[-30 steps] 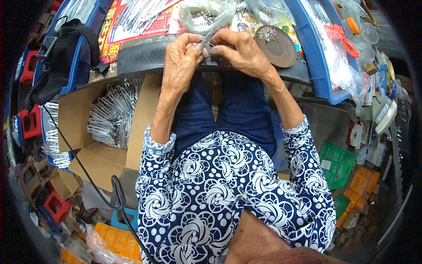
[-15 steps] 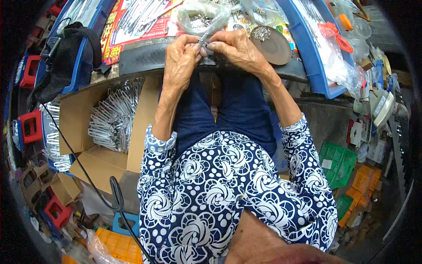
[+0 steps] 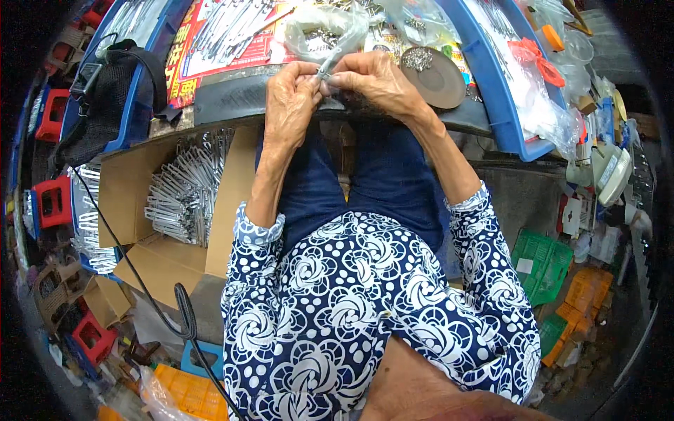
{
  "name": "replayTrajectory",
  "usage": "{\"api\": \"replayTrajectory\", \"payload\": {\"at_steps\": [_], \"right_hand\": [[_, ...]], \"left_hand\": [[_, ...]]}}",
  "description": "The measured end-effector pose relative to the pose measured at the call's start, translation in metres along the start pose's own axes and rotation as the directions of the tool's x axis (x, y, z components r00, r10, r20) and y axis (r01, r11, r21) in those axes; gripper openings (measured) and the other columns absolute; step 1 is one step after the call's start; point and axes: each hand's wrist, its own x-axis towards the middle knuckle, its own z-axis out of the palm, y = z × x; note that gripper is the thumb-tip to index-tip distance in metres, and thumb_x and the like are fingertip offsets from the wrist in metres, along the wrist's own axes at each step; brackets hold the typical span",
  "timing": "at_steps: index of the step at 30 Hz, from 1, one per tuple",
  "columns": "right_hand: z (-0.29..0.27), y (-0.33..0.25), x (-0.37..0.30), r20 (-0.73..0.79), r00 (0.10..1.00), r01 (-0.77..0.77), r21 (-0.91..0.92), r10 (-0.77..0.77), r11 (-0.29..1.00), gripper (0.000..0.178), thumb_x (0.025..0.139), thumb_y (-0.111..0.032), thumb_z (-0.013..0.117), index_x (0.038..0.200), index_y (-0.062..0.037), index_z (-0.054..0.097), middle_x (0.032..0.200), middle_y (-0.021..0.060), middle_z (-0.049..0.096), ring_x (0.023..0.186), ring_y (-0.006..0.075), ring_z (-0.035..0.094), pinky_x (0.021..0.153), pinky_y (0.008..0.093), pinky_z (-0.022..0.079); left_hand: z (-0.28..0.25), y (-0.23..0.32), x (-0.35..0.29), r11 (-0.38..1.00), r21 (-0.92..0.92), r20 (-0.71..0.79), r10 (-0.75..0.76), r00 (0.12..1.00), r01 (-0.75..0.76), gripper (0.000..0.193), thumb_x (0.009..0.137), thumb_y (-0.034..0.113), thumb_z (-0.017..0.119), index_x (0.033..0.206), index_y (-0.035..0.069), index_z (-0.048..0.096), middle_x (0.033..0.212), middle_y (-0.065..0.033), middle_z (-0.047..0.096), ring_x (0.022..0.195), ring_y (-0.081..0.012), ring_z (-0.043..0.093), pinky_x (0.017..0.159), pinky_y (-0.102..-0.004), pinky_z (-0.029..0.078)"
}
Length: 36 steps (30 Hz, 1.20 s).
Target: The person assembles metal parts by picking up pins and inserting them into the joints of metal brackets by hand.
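Observation:
My left hand (image 3: 293, 98) and my right hand (image 3: 375, 83) meet fingertip to fingertip at the table's front edge. Between their pinched fingers is a small metal part (image 3: 322, 72), mostly covered by the fingertips, so its exact kind cannot be made out. Just beyond it lies a clear plastic bag (image 3: 328, 35) with small metal pieces inside. To the right of my right hand sits a round brown dish (image 3: 442, 81), holding a heap of tiny silvery pieces (image 3: 418, 59). Long thin metal rods (image 3: 232, 28) are spread on a red and yellow printed sheet at the far left.
Blue trays (image 3: 516, 133) flank the table; a black mesh bag (image 3: 95, 116) hangs over the left one. Below left, a cardboard box (image 3: 130, 189) holds many metal strips (image 3: 186, 189). A black cable (image 3: 137, 270) runs down beside me. Green and orange crates (image 3: 540, 263) stand at lower right.
Both hands stay together at nearly the same spot, with the fingers shifted slightly around the small metal part. The whole view has moved a little.

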Motion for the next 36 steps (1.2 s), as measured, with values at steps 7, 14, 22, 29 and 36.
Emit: {"api": "replayTrajectory", "payload": {"at_steps": [7,14,22,29,36], "right_hand": [[0.003,0.004,0.000,-0.038,0.987,-0.156,0.007,0.156,0.988,0.026,0.079,-0.026,0.056,0.076,-0.0004,0.059,0.065,-0.0007,0.055,0.059,0.0056,0.047,0.054,0.0208,0.039],[-0.001,0.004,-0.003,0.059,0.992,-0.123,0.185,0.114,0.975,0.021,0.078,-0.023,0.059,0.077,-0.0022,0.060,0.062,-0.0020,0.053,0.052,0.0039,0.044,0.047,0.0171,0.034],[0.007,0.003,-0.002,-0.071,0.984,-0.150,0.135,0.160,0.980,0.022,0.078,-0.024,0.059,0.070,-0.0028,0.059,0.059,-0.0017,0.052,0.052,0.0032,0.043,0.046,0.0167,0.033],[-0.004,-0.004,-0.003,0.063,0.991,-0.129,0.225,0.118,0.966,0.022,0.079,-0.024,0.058,0.070,-0.0031,0.059,0.058,-0.0018,0.052,0.052,0.0026,0.043,0.045,0.0166,0.031],[0.004,0.007,-0.001,-0.105,0.987,-0.114,0.041,0.118,0.993,0.018,0.072,-0.017,0.064,0.079,-0.0012,0.059,0.058,-0.0018,0.051,0.055,0.0029,0.045,0.047,0.0164,0.032]], "left_hand": [[0.000,0.000,0.000,0.999,-0.045,-0.030,-0.002,1.000,0.000,0.011,0.081,0.000,0.044,0.087,-0.003,0.053,0.067,-0.0036,0.055,0.054,-0.0039,0.047,0.046,-0.0146,0.036],[0.000,0.002,0.000,0.998,-0.055,-0.018,-0.013,1.000,0.012,0.012,0.080,-0.002,0.044,0.087,-0.003,0.052,0.066,-0.0029,0.054,0.050,-0.0027,0.043,0.043,-0.0145,0.033],[0.000,0.000,-0.003,0.999,-0.050,-0.046,0.010,0.999,-0.012,0.012,0.079,-0.002,0.044,0.087,-0.003,0.053,0.064,-0.0022,0.054,0.050,-0.0025,0.042,0.043,-0.0146,0.032],[0.001,0.004,-0.001,0.997,-0.075,0.002,-0.027,1.000,0.027,0.012,0.080,-0.002,0.043,0.087,-0.003,0.053,0.064,-0.0023,0.054,0.050,-0.0027,0.042,0.043,-0.0145,0.032],[0.004,0.003,-0.002,0.999,-0.044,-0.050,-0.014,0.999,0.012,0.012,0.080,-0.003,0.044,0.086,-0.003,0.054,0.064,-0.0021,0.053,0.050,-0.0026,0.042,0.042,-0.0149,0.032]]}}
